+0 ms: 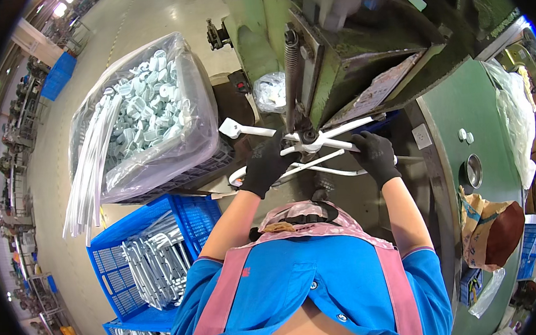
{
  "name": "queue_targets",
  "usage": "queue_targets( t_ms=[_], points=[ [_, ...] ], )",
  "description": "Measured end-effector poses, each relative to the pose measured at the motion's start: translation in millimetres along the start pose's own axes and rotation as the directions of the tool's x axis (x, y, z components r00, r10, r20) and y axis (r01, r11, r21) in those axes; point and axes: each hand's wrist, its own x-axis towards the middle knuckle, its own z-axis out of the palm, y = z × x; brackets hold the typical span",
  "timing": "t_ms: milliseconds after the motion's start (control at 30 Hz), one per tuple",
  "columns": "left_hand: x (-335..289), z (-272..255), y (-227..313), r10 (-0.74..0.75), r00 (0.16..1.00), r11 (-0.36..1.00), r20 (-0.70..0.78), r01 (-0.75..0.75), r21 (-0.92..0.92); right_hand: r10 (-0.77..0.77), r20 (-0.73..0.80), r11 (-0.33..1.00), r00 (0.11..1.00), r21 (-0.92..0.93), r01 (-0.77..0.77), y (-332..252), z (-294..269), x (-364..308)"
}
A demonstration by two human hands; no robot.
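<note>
Right of a plastic-lined bin [202, 97], the person's left hand [265, 168] is clamped on a white frame [325, 139] beneath a green press [361, 66], the right hand [375, 156] gripping its opposite side, apparently positioning it, which next seems to call for steady alignment

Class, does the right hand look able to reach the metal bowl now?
Probably not yet: the right hand is on the white frame, though the way to the metal bowl looks free.
</note>
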Motion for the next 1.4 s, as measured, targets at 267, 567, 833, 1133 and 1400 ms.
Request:
queue_targets(
  t_ms=[267, 567, 833, 1133, 1400],
  points=[
    [-8.9, -24.8, 25.6, 0.308, 0.92, 0.95, -0.241, -0.285, 0.128, -0.15, -0.075, 0.963, 0.986, 0.216, 0.163, 8.0, -50.2, 16.7],
    [-124.7, -7.8, 46.9, -0.287, 0.946, 0.951, -0.153, 0.262, -0.166, 0.205, -0.062, 0.671, 0.977, 0.735, -0.095, 38.3, -23.6, 20.5],
    [-190.2, 3.0, 81.1, -0.568, 0.717, 0.82, -0.404, 0.532, -0.21, -0.015, 0.303, 0.238, 0.953, 0.927, -0.291, 9.0, 5.1, 44.3],
    [-222.5, 35.5, 84.4, -0.452, 0.688, 0.852, -0.568, 0.521, -0.047, -0.27, 0.264, 0.434, 0.926, 0.892, -0.128, -21.0, 18.1, 64.2],
    [-226.1, 34.4, 70.5, -0.435, 0.7, 0.863, -0.566, 0.503, -0.042, -0.282, 0.183, 0.605, 0.942, 0.796, 0.026, -18.7, 34.2, 55.4]
  ],
)
